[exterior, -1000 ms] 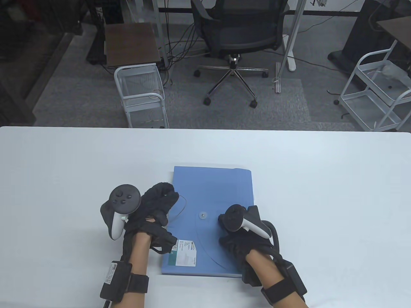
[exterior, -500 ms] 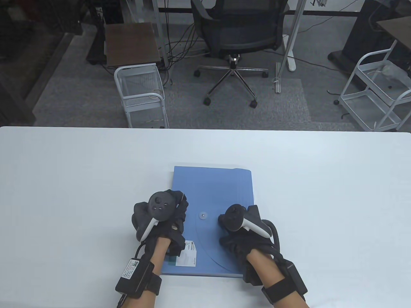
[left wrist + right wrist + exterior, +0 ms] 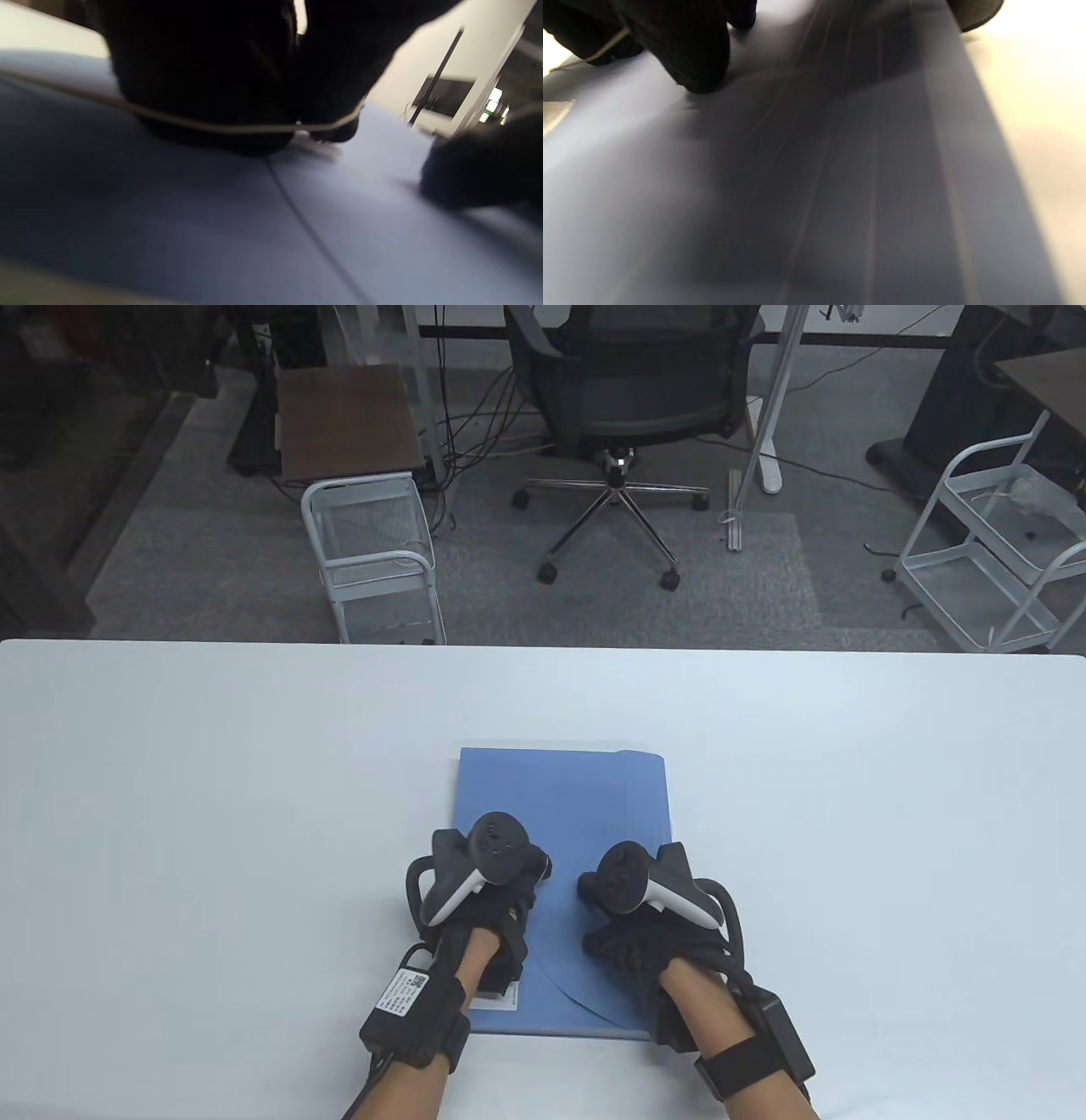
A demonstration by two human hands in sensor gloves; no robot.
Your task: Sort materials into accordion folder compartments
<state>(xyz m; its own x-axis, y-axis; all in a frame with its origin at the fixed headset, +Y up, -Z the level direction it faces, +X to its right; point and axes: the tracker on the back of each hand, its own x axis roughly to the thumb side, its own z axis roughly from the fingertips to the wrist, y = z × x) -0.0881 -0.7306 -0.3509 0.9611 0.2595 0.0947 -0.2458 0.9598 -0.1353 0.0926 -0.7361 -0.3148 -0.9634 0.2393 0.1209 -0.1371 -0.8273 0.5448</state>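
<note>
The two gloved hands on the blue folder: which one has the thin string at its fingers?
The left hand: the pale string runs under its fingertips, over the folder. The right hand only rests flat.

black knit gloves | bare forearms | black wrist straps | white-handled black trackers

Both my hands crowd the blue accordion folder's point(image 3: 585, 797) near half, its far half open to me, bare white table point(image 3: 212, 780) either side, elastic cord point(image 3: 203, 123) across my left fingers point(image 3: 212, 84).
</note>
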